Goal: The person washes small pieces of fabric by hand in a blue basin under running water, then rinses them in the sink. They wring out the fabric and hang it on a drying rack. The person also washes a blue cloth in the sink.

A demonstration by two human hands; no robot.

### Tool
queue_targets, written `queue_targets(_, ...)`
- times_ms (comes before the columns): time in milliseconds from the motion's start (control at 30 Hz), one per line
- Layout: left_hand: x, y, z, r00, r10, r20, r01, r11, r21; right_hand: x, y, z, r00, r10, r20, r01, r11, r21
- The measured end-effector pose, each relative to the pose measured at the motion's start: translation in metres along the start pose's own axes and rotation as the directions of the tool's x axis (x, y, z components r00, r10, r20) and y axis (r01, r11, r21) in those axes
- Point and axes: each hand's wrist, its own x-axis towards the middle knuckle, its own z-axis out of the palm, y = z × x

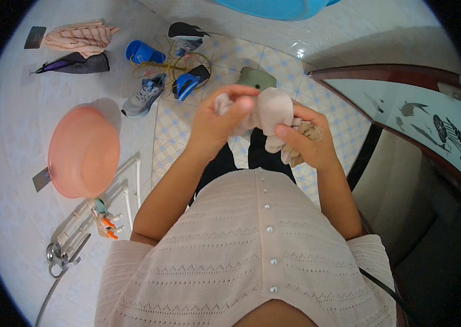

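Observation:
My right hand (311, 141) grips a bunch of crumpled fabric, with a beige cloth (310, 131) in the palm. A pale pinkish-white cloth (275, 110), possibly a sock, stands up in a rounded flap between thumb and fingers. My left hand (220, 124) is beside it, its fingers blurred. It holds another pale part of the fabric (223, 104); whether this is the same piece as the flap cannot be made out. Both hands are in front of my waist, above the tiled floor.
Several shoes, including a grey sneaker (144, 96) and a blue slipper (191, 83), sit by a yellow wire rack (169, 65). A green plastic item (257, 77) lies ahead. An orange basin (85, 153) hangs left, a blue basin (275, 8) ahead. A framed door (410, 106) stands right.

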Motion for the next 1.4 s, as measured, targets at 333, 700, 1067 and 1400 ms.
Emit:
queue_targets(333, 0.005, 0.010, 0.026, 0.978, 0.203, 0.039, -0.199, 0.977, -0.080, -0.017, -0.015, -0.005, 0.978, -0.080, -0.195, 0.089, 0.995, 0.037)
queue_targets(700, -0.006, 0.007, 0.043, 0.981, 0.178, 0.081, -0.173, 0.983, -0.060, -0.028, -0.012, 0.006, 0.937, 0.004, -0.351, 0.056, 0.986, 0.159)
queue_targets(1067, 0.049, -0.042, 0.035, 0.943, 0.331, 0.023, -0.205, 0.528, 0.824, 0.003, 0.046, 0.019, 0.764, 0.609, -0.212, -0.467, 0.749, 0.469)
queue_targets(1400, 0.049, -0.111, -0.094, 0.897, -0.068, -0.437, 0.181, 0.958, 0.222, 0.033, 0.071, -0.004, 0.806, 0.576, -0.138, -0.442, 0.740, 0.507)
